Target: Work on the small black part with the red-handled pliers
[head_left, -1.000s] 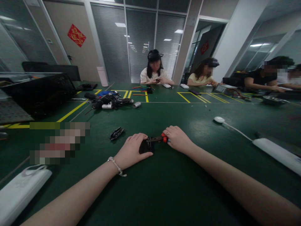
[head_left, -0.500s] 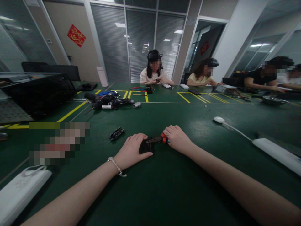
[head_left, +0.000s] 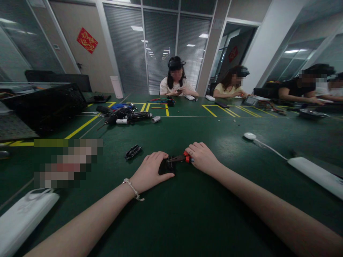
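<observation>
Black part (head_left: 166, 168), in left hand (head_left: 149, 169), at pliers (head_left: 178, 158)

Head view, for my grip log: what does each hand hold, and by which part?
Right hand: needle-nose pliers, by the handles. Left hand: black part, by its left side.

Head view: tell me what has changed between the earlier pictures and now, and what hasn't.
Nothing has clearly moved, and nothing was taken hold of or let go. The right hand's grip is still on the red-handled pliers, their tips at the black part; the left hand's grip still steadies that part. The loose black piece stays put.
</observation>
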A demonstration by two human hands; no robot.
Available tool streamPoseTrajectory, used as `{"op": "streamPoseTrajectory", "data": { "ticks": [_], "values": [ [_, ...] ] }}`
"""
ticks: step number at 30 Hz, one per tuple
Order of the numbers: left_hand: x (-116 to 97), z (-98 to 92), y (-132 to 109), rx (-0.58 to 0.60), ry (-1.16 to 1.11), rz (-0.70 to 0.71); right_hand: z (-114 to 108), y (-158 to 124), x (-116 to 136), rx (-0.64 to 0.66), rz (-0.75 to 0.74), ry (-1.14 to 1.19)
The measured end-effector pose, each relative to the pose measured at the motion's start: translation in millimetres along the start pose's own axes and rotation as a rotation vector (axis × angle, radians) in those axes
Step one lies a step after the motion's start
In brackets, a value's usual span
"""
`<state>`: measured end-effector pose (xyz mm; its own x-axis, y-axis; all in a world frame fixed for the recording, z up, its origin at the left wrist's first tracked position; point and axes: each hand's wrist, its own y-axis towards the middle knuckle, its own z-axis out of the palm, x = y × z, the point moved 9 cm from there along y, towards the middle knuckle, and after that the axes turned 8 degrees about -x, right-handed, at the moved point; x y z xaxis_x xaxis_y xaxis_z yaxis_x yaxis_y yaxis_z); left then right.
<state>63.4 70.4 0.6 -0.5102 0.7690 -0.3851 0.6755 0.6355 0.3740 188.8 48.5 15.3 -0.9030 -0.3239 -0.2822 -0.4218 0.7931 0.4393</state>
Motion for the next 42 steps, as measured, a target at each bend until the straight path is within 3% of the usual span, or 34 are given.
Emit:
{"op": "streamPoseTrajectory", "data": {
  "ticks": [42],
  "values": [
    [-0.4, -0.9, -0.6, -0.012, 0.002, 0.005, 4.8, -2.2, -3.7, 0.012, 0.009, 0.080]
  ]
}}
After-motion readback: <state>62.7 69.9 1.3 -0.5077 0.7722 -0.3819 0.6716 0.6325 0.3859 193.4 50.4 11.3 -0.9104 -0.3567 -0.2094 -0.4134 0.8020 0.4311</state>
